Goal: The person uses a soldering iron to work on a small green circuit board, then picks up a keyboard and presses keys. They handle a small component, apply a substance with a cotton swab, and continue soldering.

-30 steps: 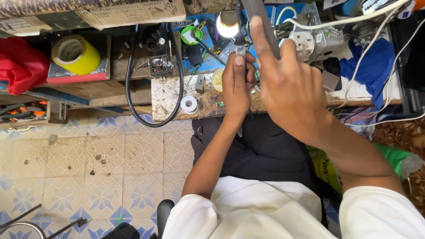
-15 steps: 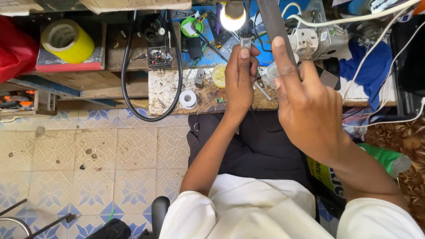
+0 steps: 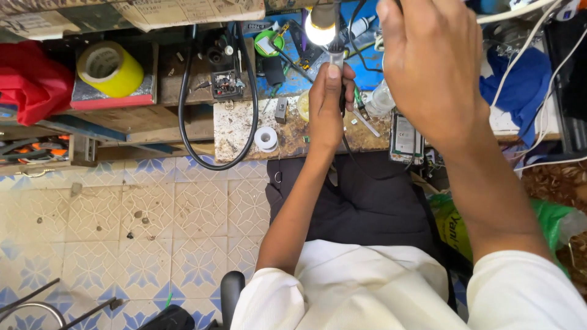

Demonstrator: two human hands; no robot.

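My left hand [image 3: 327,101] reaches over the workbench [image 3: 235,128] and pinches a small grey metal piece [image 3: 336,58] with a black wire, just below a lit bulb [image 3: 321,27]. My right hand [image 3: 428,67] is raised higher at the right, fingers curled around a dark tool whose body runs off the top edge. A small circuit board [image 3: 405,137] lies on the bench under the right wrist, with tweezers [image 3: 365,122] beside it. My lap in dark trousers [image 3: 361,201] is below the bench.
A yellow tape roll [image 3: 110,67] and a red cloth [image 3: 27,79] are on the left shelf. A black cable loop [image 3: 214,162] hangs off the bench by a white solder spool [image 3: 266,139]. A blue cloth [image 3: 513,79] and white cables lie at right. Patterned tiled floor [image 3: 122,232].
The view has closed in on the bench. My right hand has lifted toward the top edge with the dark tool. My left hand stays at the piece under the bulb.
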